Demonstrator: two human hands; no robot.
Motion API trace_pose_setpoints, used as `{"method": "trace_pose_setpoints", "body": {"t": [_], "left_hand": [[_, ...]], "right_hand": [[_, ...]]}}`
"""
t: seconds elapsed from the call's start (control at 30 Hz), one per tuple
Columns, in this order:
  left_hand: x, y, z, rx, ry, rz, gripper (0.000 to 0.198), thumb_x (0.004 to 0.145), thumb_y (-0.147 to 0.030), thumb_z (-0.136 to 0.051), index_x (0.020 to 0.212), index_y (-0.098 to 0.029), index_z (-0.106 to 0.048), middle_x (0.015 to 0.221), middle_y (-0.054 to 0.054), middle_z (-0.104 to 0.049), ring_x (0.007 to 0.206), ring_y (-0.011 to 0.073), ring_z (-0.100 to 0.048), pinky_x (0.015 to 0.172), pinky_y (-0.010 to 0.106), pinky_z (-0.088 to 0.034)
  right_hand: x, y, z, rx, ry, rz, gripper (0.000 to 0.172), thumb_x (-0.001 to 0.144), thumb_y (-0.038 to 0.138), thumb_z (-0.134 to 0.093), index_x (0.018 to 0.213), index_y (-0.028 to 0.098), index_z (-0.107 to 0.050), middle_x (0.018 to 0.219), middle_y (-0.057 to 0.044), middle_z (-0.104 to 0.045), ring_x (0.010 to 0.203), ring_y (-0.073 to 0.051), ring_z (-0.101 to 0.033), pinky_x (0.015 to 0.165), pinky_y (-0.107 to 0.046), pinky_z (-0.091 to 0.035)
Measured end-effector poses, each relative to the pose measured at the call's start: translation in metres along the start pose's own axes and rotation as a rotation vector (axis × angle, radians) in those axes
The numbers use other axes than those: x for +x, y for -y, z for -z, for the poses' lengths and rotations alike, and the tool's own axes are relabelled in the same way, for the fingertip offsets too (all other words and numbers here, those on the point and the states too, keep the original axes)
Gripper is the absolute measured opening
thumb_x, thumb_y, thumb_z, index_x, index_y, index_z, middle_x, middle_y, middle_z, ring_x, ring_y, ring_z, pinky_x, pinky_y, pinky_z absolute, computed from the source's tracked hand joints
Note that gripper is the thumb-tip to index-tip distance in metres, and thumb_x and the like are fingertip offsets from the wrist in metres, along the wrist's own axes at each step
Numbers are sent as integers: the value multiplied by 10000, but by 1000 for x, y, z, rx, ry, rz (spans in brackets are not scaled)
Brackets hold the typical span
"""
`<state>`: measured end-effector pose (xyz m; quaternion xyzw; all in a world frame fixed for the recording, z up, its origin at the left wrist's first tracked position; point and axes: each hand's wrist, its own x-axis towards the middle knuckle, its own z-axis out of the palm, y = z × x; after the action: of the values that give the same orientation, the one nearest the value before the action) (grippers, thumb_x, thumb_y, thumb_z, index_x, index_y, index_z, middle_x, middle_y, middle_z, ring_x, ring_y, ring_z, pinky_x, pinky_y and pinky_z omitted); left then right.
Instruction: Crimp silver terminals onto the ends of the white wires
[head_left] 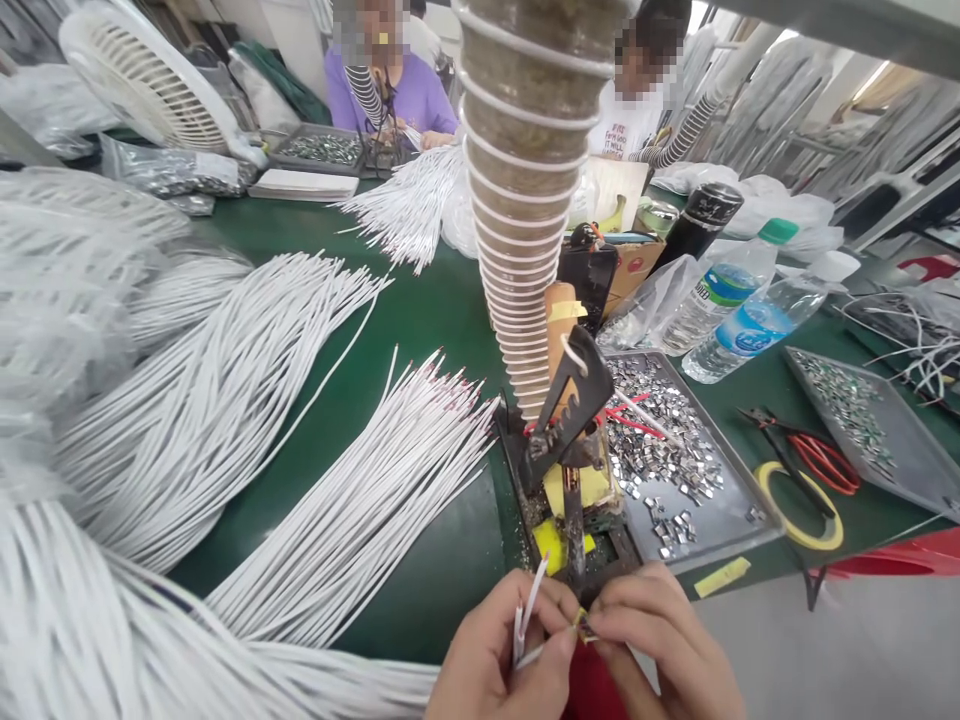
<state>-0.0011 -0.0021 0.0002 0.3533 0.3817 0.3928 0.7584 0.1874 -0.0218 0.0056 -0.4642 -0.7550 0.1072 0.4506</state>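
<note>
My left hand is at the bottom edge of the table, fingers pinched round a short white wire whose ends stick up. My right hand is beside it, fingertips pinched on a small metal clip at the wire's stripped end. The two hands touch at the fingertips. Just beyond them stands a black crimping tool on a dark base, with a hose-wrapped column rising above it.
Big bundles of white wires lie left on the green table. A grey tray of metal clips sits right of the tool, then scissors with red handles, yellow tape, water bottles. Two people sit opposite.
</note>
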Motion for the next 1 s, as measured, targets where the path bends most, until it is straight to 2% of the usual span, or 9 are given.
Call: {"method": "trace_pose_setpoints", "body": {"t": [0.1, 0.27, 0.47, 0.57, 0.8, 1.0], "left_hand": [[0, 1, 0, -7, -10, -6, 431, 883, -565, -842, 781, -167, -714, 882, 24, -704, 808, 174, -612, 795, 245, -482], [1, 0, 0, 10, -36, -43, 355, 925, -483, -825, 790, -181, -698, 877, 22, -696, 806, 180, -603, 786, 252, -474], [5, 0, 0, 10, -66, -21, 369, 925, -480, -822, 788, -185, -647, 922, 29, -709, 789, 171, -556, 773, 249, -465], [6, -1, 0, 10, -70, -29, 358, 927, -475, -821, 795, -185, -656, 912, 20, -697, 766, 161, -541, 756, 241, -463], [7, 1, 0, 12, -66, -74, 313, 944, -450, -798, 807, -200, -669, 954, 40, -722, 851, 204, -659, 796, 260, -504], [3, -2, -7, 50, -126, -146, 218, 962, -347, -766, 816, -203, -692, 952, 48, -769, 807, 182, -657, 786, 225, -527]], "right_hand": [[-6, -3, 3, -57, -12, 4, 94, 1006, 150, -661, 1053, 221, -701, 858, -28, -739, 704, -135, -719, 676, -249, -641], [-12, -2, 1, -203, -71, 45, 110, 960, 122, -692, 1008, 221, -694, 896, -31, -813, 758, -142, -816, 819, -245, -666], [4, 9, -10, -240, -225, 33, 122, 992, 111, -657, 923, 209, -683, 782, -25, -807, 643, -131, -792, 661, -229, -643], [10, 10, -10, -246, -232, 47, 125, 1007, 124, -656, 915, 205, -679, 779, -22, -803, 644, -124, -788, 665, -228, -640], [9, 11, -17, -252, -293, 38, 126, 977, 117, -695, 884, 202, -699, 801, -21, -787, 673, -119, -770, 687, -229, -633], [-10, 11, -29, -346, -356, -87, 137, 935, 123, -679, 906, 257, -685, 817, -9, -769, 683, -147, -759, 714, -278, -646]]}}
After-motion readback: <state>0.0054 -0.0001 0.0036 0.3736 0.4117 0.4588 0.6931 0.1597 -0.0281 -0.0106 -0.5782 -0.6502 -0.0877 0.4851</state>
